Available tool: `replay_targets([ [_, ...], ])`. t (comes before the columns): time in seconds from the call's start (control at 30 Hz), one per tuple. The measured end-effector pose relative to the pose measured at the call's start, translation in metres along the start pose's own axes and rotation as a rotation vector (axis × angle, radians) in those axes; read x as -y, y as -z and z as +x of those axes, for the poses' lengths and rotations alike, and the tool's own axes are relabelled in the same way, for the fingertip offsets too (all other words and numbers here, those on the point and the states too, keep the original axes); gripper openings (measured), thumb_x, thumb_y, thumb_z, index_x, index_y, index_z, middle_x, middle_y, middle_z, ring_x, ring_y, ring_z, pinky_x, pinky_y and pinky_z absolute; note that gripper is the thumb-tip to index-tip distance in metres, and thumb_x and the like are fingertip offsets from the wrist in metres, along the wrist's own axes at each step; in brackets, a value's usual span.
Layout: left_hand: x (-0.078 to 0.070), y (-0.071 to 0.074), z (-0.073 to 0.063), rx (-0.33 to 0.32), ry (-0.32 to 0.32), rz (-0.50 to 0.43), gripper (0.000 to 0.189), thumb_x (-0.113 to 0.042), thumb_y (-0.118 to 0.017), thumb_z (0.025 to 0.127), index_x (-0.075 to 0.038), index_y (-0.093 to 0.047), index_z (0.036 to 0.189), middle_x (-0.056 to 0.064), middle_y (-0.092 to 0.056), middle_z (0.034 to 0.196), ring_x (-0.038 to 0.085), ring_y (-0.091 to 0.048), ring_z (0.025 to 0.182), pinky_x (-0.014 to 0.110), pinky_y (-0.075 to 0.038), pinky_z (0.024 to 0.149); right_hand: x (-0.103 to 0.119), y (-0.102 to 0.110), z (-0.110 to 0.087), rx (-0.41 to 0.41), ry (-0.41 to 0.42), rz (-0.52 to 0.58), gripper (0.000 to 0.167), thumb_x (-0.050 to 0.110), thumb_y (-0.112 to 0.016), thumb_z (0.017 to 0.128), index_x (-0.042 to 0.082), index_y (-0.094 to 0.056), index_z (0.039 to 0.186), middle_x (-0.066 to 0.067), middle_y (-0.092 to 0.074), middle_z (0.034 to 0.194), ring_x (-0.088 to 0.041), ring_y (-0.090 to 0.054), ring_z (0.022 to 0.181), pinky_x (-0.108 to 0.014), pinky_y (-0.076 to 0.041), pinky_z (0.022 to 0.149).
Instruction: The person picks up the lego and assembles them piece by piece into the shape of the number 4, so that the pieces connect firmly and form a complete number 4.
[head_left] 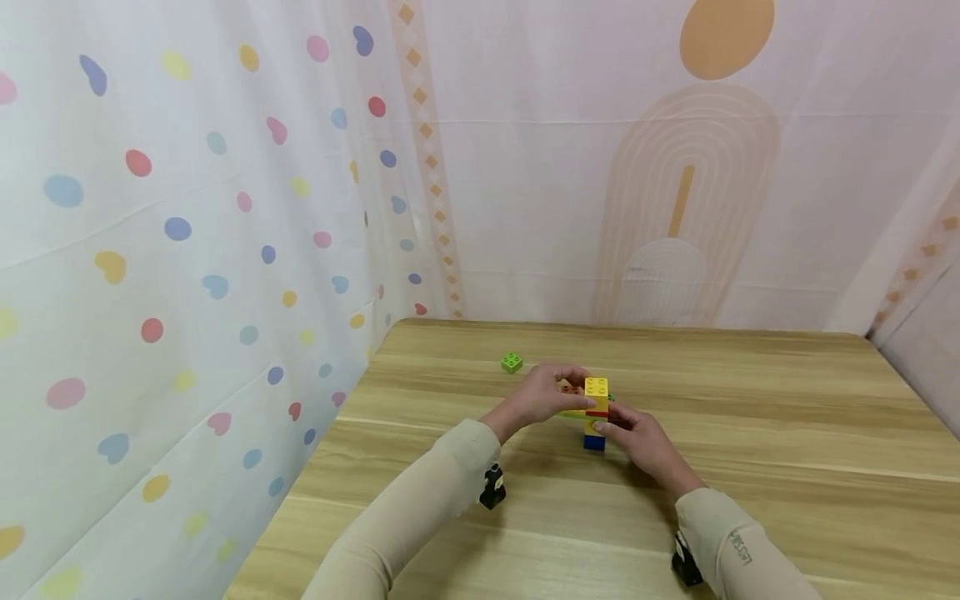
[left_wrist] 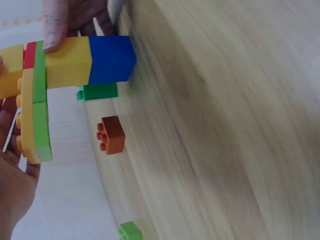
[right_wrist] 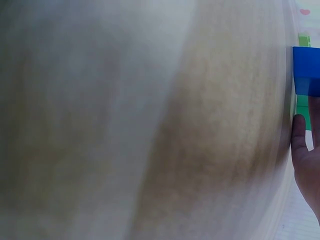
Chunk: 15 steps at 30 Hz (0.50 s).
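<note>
A tower of toy building bricks stands in front of me, its blue brick at the bottom. Above that come a yellow brick, light-green plates, a thin red piece and a yellow top brick. An orange-yellow plate lies along the green layer, which juts out to the left. My left hand grips the upper part, its fingers around the jutting side. My right hand holds the tower lower down, thumb on the lower yellow brick and other fingers mostly hidden behind.
Behind the tower are a dark-green brick and a brown-orange studded brick. A light-green brick lies farther back and left on the wooden table. Patterned curtains hang beyond the table's back and left edges.
</note>
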<state>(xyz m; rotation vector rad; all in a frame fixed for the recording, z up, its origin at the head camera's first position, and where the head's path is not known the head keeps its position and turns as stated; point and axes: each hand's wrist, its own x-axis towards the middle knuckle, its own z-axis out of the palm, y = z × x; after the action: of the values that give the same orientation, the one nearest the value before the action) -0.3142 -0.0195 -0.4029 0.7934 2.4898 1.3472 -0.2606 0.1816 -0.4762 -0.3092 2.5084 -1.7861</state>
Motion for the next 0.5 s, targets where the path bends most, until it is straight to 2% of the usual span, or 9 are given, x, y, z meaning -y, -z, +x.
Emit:
replay_targets([
  [0.23, -0.0011, -0.0001, 0.0015, 0.028, -0.018, 0.061, 0.042, -0.029, -0.078, 0.087, -0.010, -0.068, 0.123, -0.006, -0.064, 0.097, 0.022, -0.059, 0.092, 0.025, -0.051, 0.071, 0.0004, 0.0004, -0.0010, 0.010, -0.003, 0.002, 0.054, 0.031, -0.063, 0.099, 0.001, -0.052, 0.142, -0.019, -0.061, 0.131, -0.033, -0.057, 0.120, -0.050, -0.045, 0.099],
  [0.4, -0.0028, 0.0005, 0.0025, 0.043, -0.098, 0.124, 0.035, -0.028, -0.076, 0.089, -0.009, -0.070, 0.118, -0.004, -0.064, 0.094, 0.022, -0.059, 0.088, 0.024, -0.050, 0.069, 0.0000, 0.0005, -0.0006, 0.005, -0.001, -0.005, 0.053, 0.030, -0.063, 0.099, 0.001, -0.052, 0.142, -0.019, -0.060, 0.132, -0.032, -0.057, 0.121, -0.049, -0.045, 0.099],
  [0.5, -0.0017, -0.0009, 0.0022, 0.040, -0.118, 0.165, 0.034, -0.029, -0.076, 0.090, -0.010, -0.070, 0.117, -0.005, -0.063, 0.096, 0.019, -0.058, 0.090, 0.023, -0.049, 0.072, -0.0009, 0.0008, -0.0002, 0.007, 0.002, -0.006, 0.051, 0.029, -0.063, 0.099, 0.002, -0.054, 0.141, -0.018, -0.061, 0.130, -0.031, -0.058, 0.119, -0.048, -0.046, 0.099],
])
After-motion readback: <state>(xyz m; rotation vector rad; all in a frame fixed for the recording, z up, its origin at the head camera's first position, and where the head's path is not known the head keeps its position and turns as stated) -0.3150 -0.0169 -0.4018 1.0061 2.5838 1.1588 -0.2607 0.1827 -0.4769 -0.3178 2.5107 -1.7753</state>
